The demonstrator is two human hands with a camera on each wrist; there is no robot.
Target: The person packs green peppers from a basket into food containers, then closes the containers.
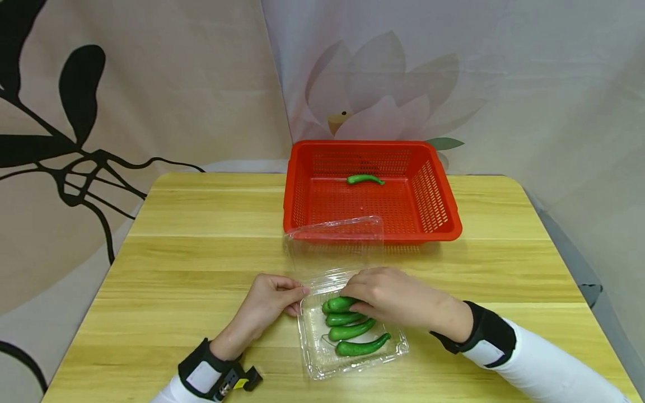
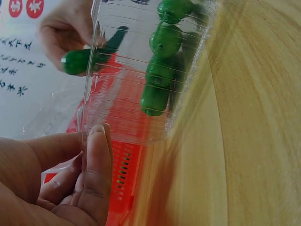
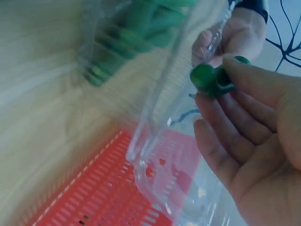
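Note:
A clear plastic clamshell box (image 1: 314,366) lies on the table with its lid (image 1: 335,254) folded back toward the basket. Several green chili peppers (image 1: 353,331) lie side by side in its base. With thumb and fingers, my left hand (image 1: 267,302) pinches the box's left rim, near the hinge. My right hand (image 1: 395,294) is over the far part of the base and holds one green chili pepper (image 2: 77,62) between thumb and fingers. The left wrist view shows that pepper at rim height, above the others. The right fingertips are partly hidden in the head view.
Behind the box stands a red perforated plastic basket (image 1: 448,229), with one green chili pepper (image 1: 365,179) inside. The lid's far edge overlaps the basket's front rim in the head view. A printed cloth (image 1: 201,84) hangs behind the wooden table (image 1: 201,257).

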